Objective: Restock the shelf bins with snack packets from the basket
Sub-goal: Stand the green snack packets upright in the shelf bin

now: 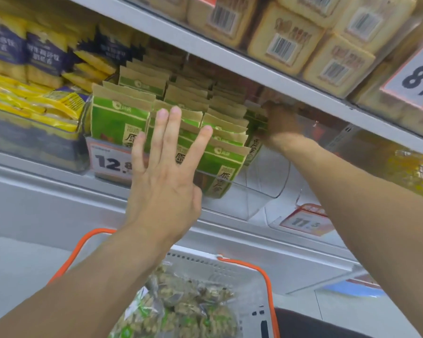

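The green-and-kraft snack packets (122, 120) are standing in rows inside a clear plastic bin (261, 191) on the middle shelf. Each one is a flat pouch with a brown paper top strip, a bright green face, a small round white logo and dark characters running down a pale panel. They are standing upright on their short bottom edges, long axis vertical, faces turned out toward me; the ones toward the right of the bin are leaning over to the right, fanned one behind the next.

I am holding my left hand (166, 184) up in front of the packets with fingers straight and spread wide, holding nothing; whether the fingertips are touching the pouches I cannot tell.

My right hand (280, 123) is reaching deep into the right end of the bin, just under the shelf above, against a green packet (254, 145) there. It is in shadow and blurred, so I cannot tell if the fingers are gripping it.

Below my arms, a white basket (205, 267) with orange handles is carrying clear bags of brownish-green snacks (188, 303). A price tag (109, 162) reading 12.8 is hanging on the bin's front.
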Demonstrator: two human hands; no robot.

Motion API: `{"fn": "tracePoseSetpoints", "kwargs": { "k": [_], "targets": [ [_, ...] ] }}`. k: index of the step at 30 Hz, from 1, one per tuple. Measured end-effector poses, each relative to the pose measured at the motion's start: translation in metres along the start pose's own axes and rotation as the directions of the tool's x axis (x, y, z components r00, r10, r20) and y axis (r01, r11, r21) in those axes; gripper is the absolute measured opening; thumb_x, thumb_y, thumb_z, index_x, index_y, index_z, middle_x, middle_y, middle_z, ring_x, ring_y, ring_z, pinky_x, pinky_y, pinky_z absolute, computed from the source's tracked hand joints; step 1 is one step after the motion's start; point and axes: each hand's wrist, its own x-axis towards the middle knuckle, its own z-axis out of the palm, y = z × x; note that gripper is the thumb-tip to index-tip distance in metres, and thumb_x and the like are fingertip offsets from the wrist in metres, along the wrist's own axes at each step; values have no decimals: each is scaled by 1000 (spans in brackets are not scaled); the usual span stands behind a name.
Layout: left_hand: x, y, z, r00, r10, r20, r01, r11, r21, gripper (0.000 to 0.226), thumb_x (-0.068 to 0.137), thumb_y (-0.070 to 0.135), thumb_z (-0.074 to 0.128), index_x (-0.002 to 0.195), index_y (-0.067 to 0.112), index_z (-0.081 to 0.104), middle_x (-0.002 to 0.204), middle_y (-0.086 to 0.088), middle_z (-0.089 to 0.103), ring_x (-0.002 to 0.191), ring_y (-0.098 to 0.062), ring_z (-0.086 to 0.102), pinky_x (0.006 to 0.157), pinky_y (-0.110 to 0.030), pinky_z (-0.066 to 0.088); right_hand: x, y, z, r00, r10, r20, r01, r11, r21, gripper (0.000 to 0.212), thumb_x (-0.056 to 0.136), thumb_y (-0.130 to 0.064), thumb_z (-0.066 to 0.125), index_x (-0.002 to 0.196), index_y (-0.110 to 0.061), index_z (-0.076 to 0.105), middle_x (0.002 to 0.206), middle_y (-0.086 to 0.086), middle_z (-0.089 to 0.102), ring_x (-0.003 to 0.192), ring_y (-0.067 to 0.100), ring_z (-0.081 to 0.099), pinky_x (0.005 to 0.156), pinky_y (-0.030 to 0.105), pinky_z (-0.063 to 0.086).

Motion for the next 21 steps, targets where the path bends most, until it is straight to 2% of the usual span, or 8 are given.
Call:
{"fn": "tracePoseSetpoints", "kwargs": {
  "k": [4, 7, 10, 14, 17, 21],
  "targets": [
    [1, 1, 0, 1000, -8, -9, 8, 1000, -20, 88, 71, 18, 53, 154, 27, 27, 164, -19, 7, 153, -32, 1, 119, -58, 14, 21, 2, 2, 1000, -3, 3, 3, 1000, 17, 64, 86, -26, 76, 140, -9, 46, 132, 12, 57, 121, 31, 55, 90, 29, 41],
    [2, 1, 1, 1000, -5, -16, 5, 1000, -19, 89, 71, 15, 58, 154, 27, 28, 164, -19, 7, 153, -32, 2, 118, -58, 14, 31, 2, 4, 1000, -25, -11, 26, 999, 23, 57, 89, -23, 72, 139, -10, 47, 133, 11, 57, 122, 31, 53, 96, 33, 41],
    [3, 1, 2, 1000, -7, -11, 7, 1000, -15, 92, 70, 14, 64, 154, 29, 28, 164, -18, 7, 153, -31, 1, 119, -57, 14, 40, 3, 8, 997, -31, -69, 30, 1000, -9, 58, 87, -29, 74, 136, -12, 48, 129, 9, 57, 119, 30, 55, 95, 33, 44],
    [4, 1, 2, 1000, -12, -4, 12, 1000, -22, 92, 69, 13, 65, 153, 29, 29, 164, -18, 9, 153, -30, 2, 118, -56, 15, 46, 4, 13, 991, -27, -134, 19, 998, -62, 53, 90, -34, 69, 134, -12, 48, 131, 13, 54, 122, 33, 51, 103, 41, 45],
    [5, 0, 1, 1000, -9, 7, 9, 1000, -17, 91, 69, 14, 65, 152, 28, 30, 163, -18, 10, 153, -31, 3, 118, -56, 14, 41, 5, 12, 992, -39, -118, 23, 991, -133, 55, 89, -29, 70, 135, -11, 46, 133, 13, 52, 125, 33, 50, 103, 40, 43],
    [5, 1, -3, 999, -13, 30, 13, 1000, -22, 88, 71, 15, 62, 152, 27, 31, 163, -19, 10, 153, -32, 3, 118, -58, 17, 13, -1, 2, 998, -5, -57, 7, 999, 35, 63, 86, -27, 72, 140, -12, 43, 137, 13, 52, 127, 33, 50, 101, 37, 44]
  ]
}}
